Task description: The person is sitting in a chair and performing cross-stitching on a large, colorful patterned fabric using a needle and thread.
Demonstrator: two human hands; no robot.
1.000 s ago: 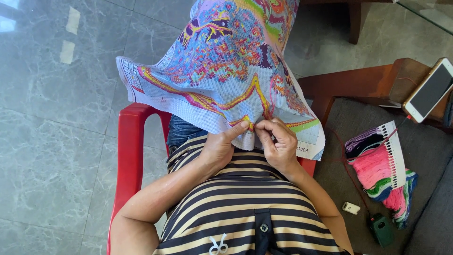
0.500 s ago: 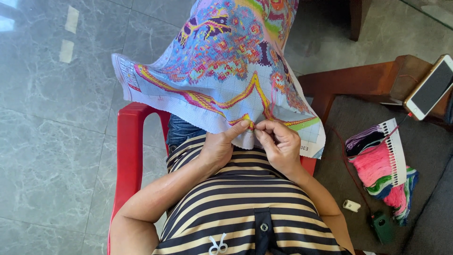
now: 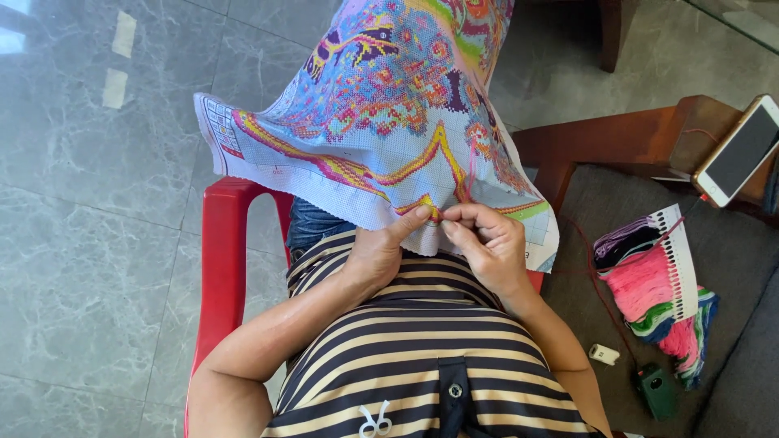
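A grey marble floor fills the left of the view, and on it stands a red plastic chair on which the person sits in a black-and-cream striped shirt. Draped over the lap is the cross-stitch cloth, a large pale sheet thick with bright butterfly and flower stitching; its long axis runs from the hem at the person's waist up and away toward the top of the view, with one corner pointing out to the left over the floor. To the right is a dark grey cushion on a wooden seat, bearing a thread organiser hung with pink, green and purple skeins, a small green object, and a small white spool. A phone lies tilted on the wooden armrest. The left hand pinches the near hem of the cloth, thumb on top. The right hand sits just beside it, fingertips drawn together at the same hem, seemingly on a needle, though it is too small to make out; a pink thread rises from there across the cloth.
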